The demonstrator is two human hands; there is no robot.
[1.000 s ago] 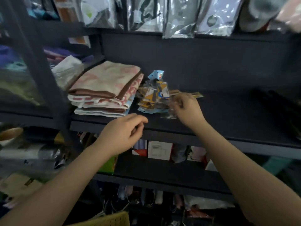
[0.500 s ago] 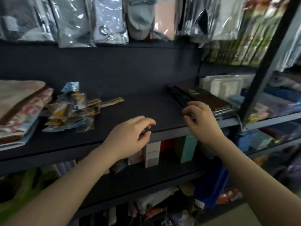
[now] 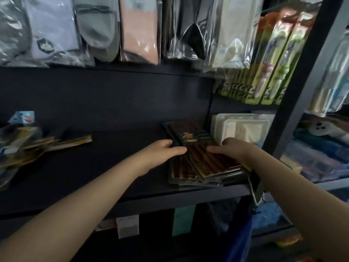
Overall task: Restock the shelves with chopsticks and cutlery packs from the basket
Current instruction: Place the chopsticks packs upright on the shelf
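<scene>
Clear plastic bags of grey, white and pink socks (image 3: pixel 130 29) hanging along the top, green carded toothbrush packs (image 3: pixel 273 59) at right, white plastic trays (image 3: pixel 243 127) below them, small white boxes (image 3: pixel 127 225) underneath

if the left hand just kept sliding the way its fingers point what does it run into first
Probably the right hand: the left hand points right across the top chopstick pack, and the two hands' fingertips face each other over it. Depth is unclear, so it might pass just in front.

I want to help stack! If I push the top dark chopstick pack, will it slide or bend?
The top chopstick pack looks glossy and lies askew on the stack, so it would probably slide. It looks flat and straight-edged, so likely stiff. Both hands, left hand and right hand, steady it.
</scene>
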